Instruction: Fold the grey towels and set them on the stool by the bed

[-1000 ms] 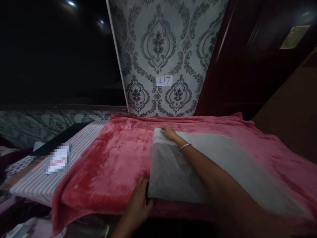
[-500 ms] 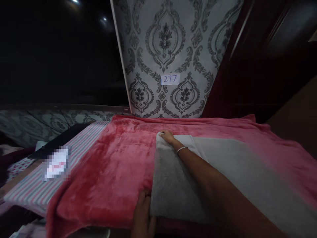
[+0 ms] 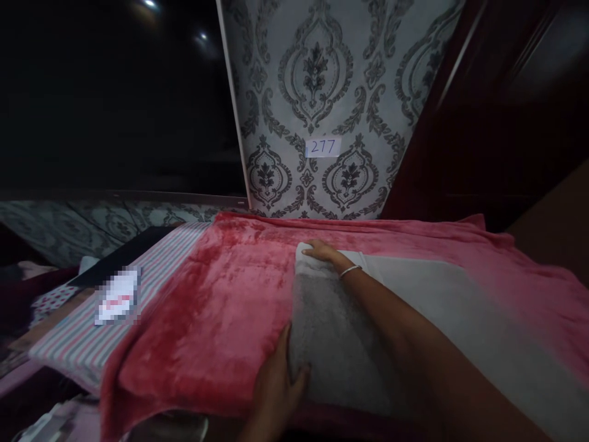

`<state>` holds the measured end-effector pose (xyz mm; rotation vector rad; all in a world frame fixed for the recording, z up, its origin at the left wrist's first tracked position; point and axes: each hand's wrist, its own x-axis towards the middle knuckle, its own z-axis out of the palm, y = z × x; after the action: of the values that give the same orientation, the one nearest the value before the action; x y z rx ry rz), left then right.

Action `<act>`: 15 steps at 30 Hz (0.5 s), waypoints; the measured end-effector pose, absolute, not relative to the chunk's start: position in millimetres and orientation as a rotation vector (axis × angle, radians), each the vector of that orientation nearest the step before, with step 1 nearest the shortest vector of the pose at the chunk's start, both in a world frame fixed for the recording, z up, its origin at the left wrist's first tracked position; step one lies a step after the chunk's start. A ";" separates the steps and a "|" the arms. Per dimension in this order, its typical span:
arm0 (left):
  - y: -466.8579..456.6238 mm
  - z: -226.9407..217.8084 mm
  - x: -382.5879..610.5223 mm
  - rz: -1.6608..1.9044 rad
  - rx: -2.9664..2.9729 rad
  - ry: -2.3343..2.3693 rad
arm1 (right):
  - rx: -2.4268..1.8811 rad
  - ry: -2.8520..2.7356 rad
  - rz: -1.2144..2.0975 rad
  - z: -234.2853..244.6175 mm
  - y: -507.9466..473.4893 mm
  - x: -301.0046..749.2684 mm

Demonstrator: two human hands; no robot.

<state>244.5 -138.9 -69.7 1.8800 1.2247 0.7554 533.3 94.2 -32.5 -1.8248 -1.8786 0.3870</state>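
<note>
A grey towel (image 3: 335, 331), folded over at its left side, lies on a pink plush blanket (image 3: 230, 307). At the towel's far left corner, my right hand (image 3: 322, 250) has its fingers closed on the fabric; a light bracelet circles that wrist. My left hand (image 3: 278, 383) rests at the near left edge of the towel. Its thumb lies over the grey fabric, apart from the forefinger, which points along the edge; the other fingers are mostly hidden. My right forearm covers part of the towel's middle.
Left of the blanket is a striped cloth (image 3: 69, 337) with a blurred white item (image 3: 118, 298) on it. A large black screen (image 3: 115, 104) stands behind. Patterned wallpaper (image 3: 317, 104) bears a paper marked 277 (image 3: 323, 147). Dark red furniture (image 3: 488, 123) rises at right.
My left hand has moved forward along the towel's edge, and its thumb and forefinger have spread apart. My right hand stays at the far corner. The view has shifted slightly left.
</note>
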 end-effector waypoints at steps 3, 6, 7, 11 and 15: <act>-144.7 -76.5 249.0 0.705 1.978 1.234 | -1.811 -1.816 0.393 -29.1 83.6 530.0; -149.9 -79.6 251.4 0.726 1.988 1.208 | -1.789 -1.745 0.345 -21.6 73.6 530.7; -151.6 -77.3 252.3 0.757 1.980 1.188 | -1.780 -1.719 0.318 -16.3 71.4 532.4; -153.9 -48.0 246.5 0.899 1.936 1.077 | -1.731 -1.650 0.180 25.6 76.3 538.4; -133.2 -10.3 208.5 1.132 1.869 1.198 | -1.674 -1.690 0.101 71.3 107.1 509.3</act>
<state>208.5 -133.2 -10.3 1.8695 1.1976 1.1322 509.3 107.1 71.3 -1.6741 -1.6898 0.1009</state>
